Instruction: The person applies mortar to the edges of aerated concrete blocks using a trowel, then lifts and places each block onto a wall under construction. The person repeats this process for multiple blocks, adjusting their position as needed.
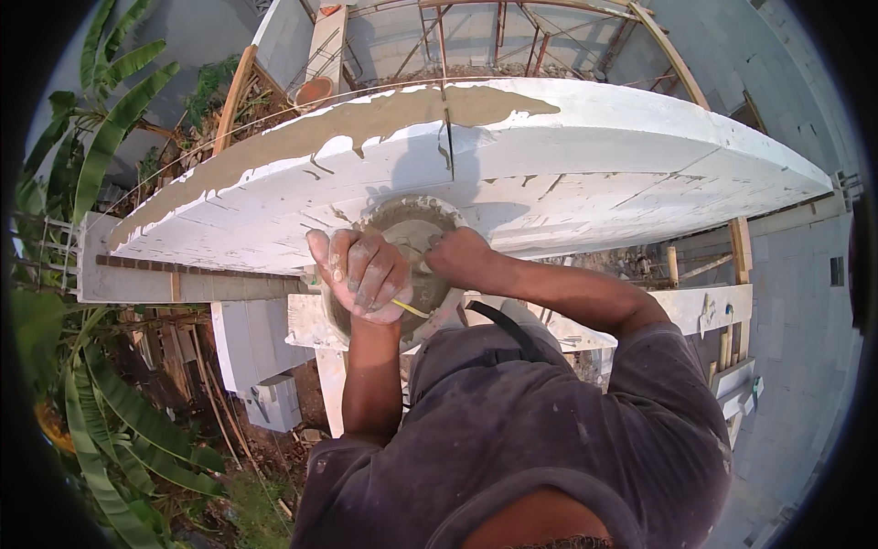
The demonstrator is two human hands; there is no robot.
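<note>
Against the near side of a white block wall [585, 137] stands a round bucket [412, 203] with wet grey mortar [407, 233] in it. My left hand [364, 274], smeared with mortar, is closed over the bucket's left part. From its heel runs a thin yellow-green strip [410, 309], which the hand appears to hold. My right hand [462, 258] is a fist at the bucket's right side, knuckles over the mortar; whatever it grips is hidden beneath it. Wet mortar [302, 137] coats the left half of the wall's top and drips down its face.
A thin line [265, 123] runs along the wall top. Pale boards [677, 306] lie in front of me, under the bucket. White blocks [251, 343] sit at the left, beside banana leaves [119, 403]. Timber posts [672, 55] and rusty scaffold bars [540, 50] stand beyond the wall.
</note>
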